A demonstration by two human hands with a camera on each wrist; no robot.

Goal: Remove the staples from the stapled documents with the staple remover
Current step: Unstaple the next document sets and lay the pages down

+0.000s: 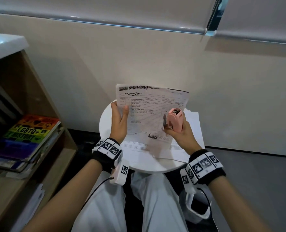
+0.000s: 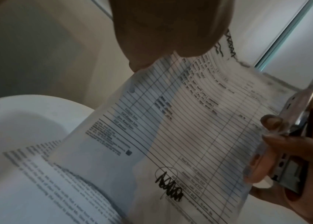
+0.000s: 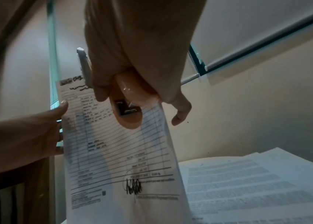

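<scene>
A printed form with ruled lines and a black scribbled signature is held up over a small round white table. My left hand pinches its left edge, thumb on the front. My right hand grips a pink staple remover with metal jaws and its fingers also pinch the form's right edge. Whether a staple is still in the form I cannot tell.
Several printed sheets lie flat on the table under the form. A wooden shelf unit with a rainbow-covered book stands to the left. A beige wall is just behind the table; my knees are below it.
</scene>
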